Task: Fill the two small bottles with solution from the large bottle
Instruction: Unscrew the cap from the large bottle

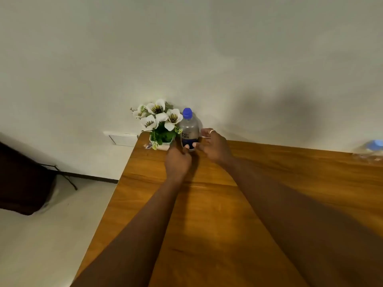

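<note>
The large bottle (189, 127) is clear with a blue cap and a dark label. It stands upright at the far edge of the wooden table (217, 214), against the wall. My left hand (178, 160) is wrapped around its lower left side, thumb on the label. My right hand (213, 146), with a ring on one finger, is beside the bottle's right side. Its fingers are curled and apart, and its thumb touches the bottle's base. A blurred clear bottle with a blue cap (373, 149) shows at the right frame edge. I cannot tell its size.
A small white pot of white artificial flowers (159, 125) stands just left of the large bottle, at the table's far left corner. The table's left edge drops to a pale floor, where a dark bulky object (22, 183) sits. A wall plate (122, 138) is behind the corner.
</note>
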